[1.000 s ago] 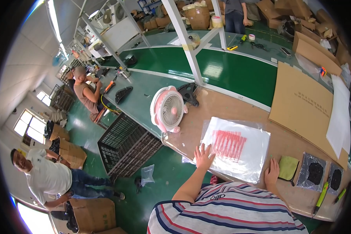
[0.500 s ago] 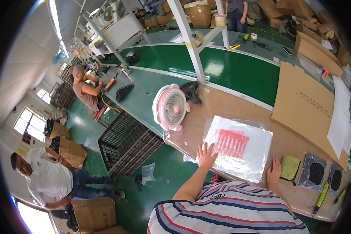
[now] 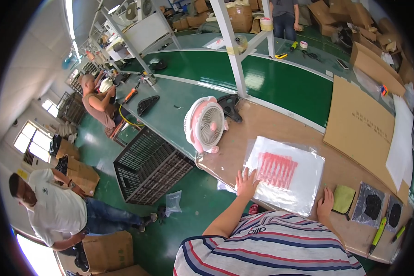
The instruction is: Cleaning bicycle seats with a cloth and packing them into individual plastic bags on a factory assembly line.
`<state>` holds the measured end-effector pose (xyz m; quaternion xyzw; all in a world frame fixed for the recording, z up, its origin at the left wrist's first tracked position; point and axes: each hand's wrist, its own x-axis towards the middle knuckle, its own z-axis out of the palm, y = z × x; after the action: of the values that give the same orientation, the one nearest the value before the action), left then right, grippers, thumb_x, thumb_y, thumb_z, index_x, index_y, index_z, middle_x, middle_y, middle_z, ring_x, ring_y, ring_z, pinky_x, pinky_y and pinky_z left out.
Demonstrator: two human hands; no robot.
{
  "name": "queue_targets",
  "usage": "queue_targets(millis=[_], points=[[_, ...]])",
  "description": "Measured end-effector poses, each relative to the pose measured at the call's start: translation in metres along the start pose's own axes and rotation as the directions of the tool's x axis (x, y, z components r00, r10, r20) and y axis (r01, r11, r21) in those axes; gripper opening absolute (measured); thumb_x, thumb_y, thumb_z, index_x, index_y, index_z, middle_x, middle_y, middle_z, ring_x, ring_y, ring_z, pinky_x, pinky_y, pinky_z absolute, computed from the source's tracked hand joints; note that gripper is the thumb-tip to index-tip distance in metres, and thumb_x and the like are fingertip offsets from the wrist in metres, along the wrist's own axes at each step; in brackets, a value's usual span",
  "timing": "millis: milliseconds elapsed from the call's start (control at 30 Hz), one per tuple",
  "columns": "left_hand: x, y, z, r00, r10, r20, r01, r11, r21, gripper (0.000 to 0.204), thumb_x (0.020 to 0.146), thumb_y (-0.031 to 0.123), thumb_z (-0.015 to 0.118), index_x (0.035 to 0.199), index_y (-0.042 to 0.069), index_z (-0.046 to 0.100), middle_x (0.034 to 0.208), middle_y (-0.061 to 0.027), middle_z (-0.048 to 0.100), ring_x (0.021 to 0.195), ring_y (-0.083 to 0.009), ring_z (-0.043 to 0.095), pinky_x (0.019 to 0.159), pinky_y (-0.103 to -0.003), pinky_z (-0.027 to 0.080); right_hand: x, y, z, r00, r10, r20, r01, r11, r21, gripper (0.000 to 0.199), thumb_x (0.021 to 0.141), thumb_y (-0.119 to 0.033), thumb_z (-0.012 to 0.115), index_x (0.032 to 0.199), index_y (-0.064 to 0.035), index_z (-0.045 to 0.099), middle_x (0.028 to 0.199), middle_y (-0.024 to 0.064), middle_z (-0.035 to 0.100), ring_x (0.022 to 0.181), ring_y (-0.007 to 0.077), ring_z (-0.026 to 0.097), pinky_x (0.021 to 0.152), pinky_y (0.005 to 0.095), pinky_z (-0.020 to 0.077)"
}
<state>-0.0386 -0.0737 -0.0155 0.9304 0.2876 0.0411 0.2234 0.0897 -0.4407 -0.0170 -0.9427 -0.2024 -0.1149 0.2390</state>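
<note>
Before me lies a flat, clear plastic bag point(image 3: 308, 177) over white sheeting, with a patch of red marks point(image 3: 277, 170); whether they are printed on it or lie inside, I cannot tell. My left hand point(image 3: 247, 184) rests with spread fingers at the bag's left edge, touching it. My right hand point(image 3: 325, 202) lies flat on the brown table top point(image 3: 262, 117), near the bag's lower right corner, fingers stretched out. Neither hand grips anything. Just right of my right hand sits a folded green cloth point(image 3: 343, 198).
A pink-and-white fan point(image 3: 207, 124) stands at the table's left end. Black parts in clear bags point(image 3: 371, 202) and a green-handled tool point(image 3: 378, 237) lie at right. Cardboard point(image 3: 361, 133) leans beyond. A black crate point(image 3: 147, 170), a standing person point(image 3: 55, 207) and a seated worker point(image 3: 96, 101) are left.
The view has shifted slightly. The standing person at left has leaned and shifted their legs, and the seated worker has raised a pale object. My hands stay in place on the bag and table.
</note>
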Motion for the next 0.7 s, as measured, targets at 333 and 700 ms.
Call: queue_targets(millis=[333, 700], points=[[0.000, 0.004, -0.006, 1.000, 0.003, 0.030, -0.004, 1.000, 0.019, 0.058, 0.084, 0.037, 0.056, 0.138, 0.030, 0.034, 0.147, -0.0094, 0.023, 0.136, -0.0414, 0.012, 0.109, -0.052, 0.014, -0.002, 0.002, 0.002, 0.999, 0.012, -0.030, -0.011, 1.000, 0.020, 0.048, 0.073, 0.000, 0.048, 0.121, -0.0020, 0.051, 0.127, 0.0168, 0.048, 0.118, 0.0357, 0.043, 0.102, 0.0427, 0.0334], [0.003, -0.010, 0.003, 1.000, -0.007, 0.006, 0.005, 0.980, 0.199, 0.065, 0.082, 0.042, 0.058, 0.140, 0.032, 0.030, 0.148, -0.0094, 0.023, 0.134, -0.0431, 0.017, 0.103, -0.061, 0.020, 0.000, 0.015, 0.022, 1.000, -0.031, 0.001, 0.031, 0.997, 0.067, 0.052, 0.071, 0.000, 0.046, 0.123, 0.0000, 0.049, 0.127, 0.0196, 0.048, 0.119, 0.0374, 0.042, 0.103, 0.0446, 0.0303]])
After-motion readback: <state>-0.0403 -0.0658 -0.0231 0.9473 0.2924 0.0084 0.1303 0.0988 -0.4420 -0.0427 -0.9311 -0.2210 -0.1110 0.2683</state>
